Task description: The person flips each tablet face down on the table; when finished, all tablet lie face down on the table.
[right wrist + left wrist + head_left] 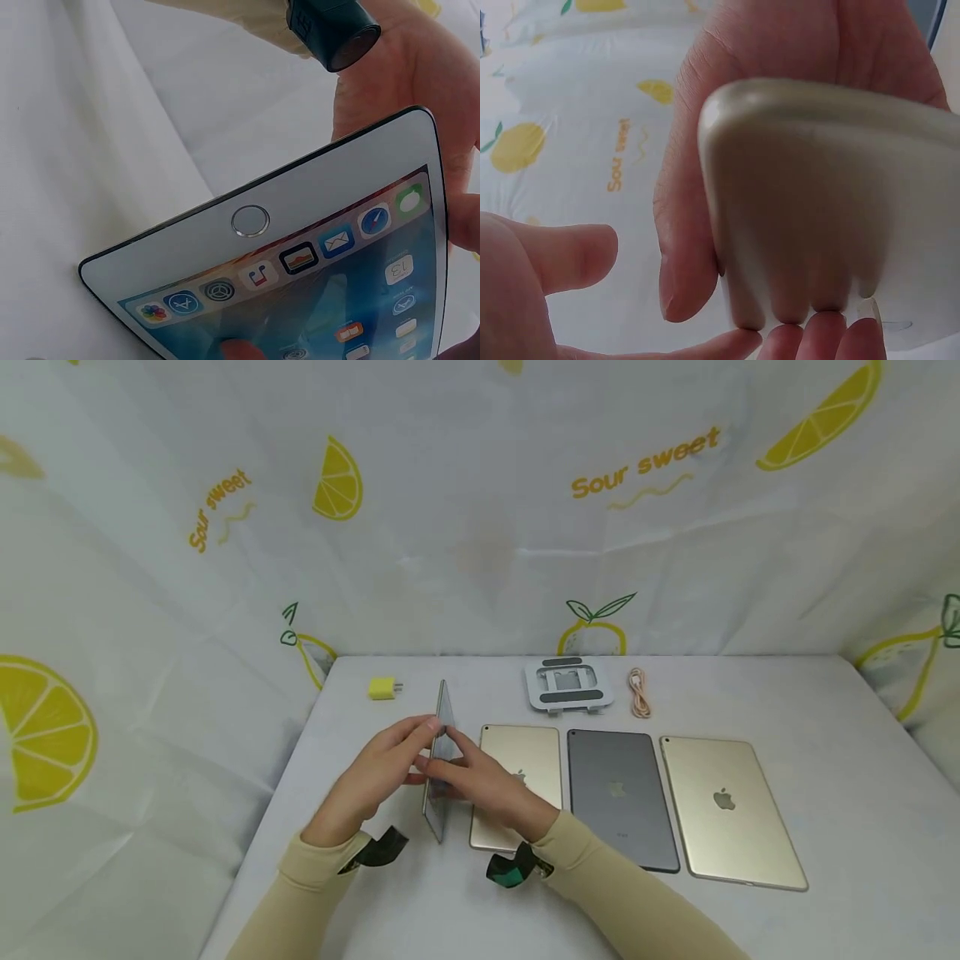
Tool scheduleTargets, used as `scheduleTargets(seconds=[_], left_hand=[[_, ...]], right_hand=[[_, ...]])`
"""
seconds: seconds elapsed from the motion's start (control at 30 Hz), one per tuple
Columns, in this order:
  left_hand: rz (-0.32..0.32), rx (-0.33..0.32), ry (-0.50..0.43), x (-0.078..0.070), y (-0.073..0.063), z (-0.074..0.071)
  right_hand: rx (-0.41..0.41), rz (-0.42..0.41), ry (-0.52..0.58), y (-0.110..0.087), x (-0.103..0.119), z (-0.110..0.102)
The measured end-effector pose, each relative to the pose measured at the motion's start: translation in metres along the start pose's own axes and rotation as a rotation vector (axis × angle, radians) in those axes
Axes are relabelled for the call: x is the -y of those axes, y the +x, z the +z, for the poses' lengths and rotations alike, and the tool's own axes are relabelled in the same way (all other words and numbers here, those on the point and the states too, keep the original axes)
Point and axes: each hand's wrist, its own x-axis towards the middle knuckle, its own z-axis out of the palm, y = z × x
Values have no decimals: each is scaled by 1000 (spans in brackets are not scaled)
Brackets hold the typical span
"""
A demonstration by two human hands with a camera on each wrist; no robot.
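Note:
A tablet (437, 810) stands on its edge above the white table, left of the other tablets. My left hand (378, 770) grips it from the left, my right hand (491, 785) from the right, thumb across its edge. In the right wrist view, the tablet's lit screen (360, 300) shows app icons and a white bezel with a round home button (250, 221); one fingertip (241, 349) lies against the screen. The left wrist view has the smooth pale back (817, 172) up close, with fingertips at its lower edge. Some fingers are hidden behind the tablet.
Right of my hands lie a gold tablet (536, 747), a dark grey tablet (618, 814) and another gold tablet (738, 835), backs up. Behind them are a white folding stand (531, 681) and a coiled pink cable (639, 693). A yellow charger plug (382, 688) sits at the back left.

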Motion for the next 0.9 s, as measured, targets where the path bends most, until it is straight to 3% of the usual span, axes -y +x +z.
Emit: scheduleTargets(seconds=[0.17,0.3,0.6,0.77,0.9], left_hand=[[-2,-10,7,3,0,-1],[-36,-11,-6,8,7,3],[-148,50,-64,35,39,17],[-195,42,-60,49,48,20],[-203,37,-59,51,49,21]], right_hand=[[13,-13,25,-1,1,2],[-3,-22,15,-4,6,-2],[-98,-102,-129,-24,20,-26],[-166,-89,-223,-33,20,-35],[-212,-71,-243,-37,16,-41]])
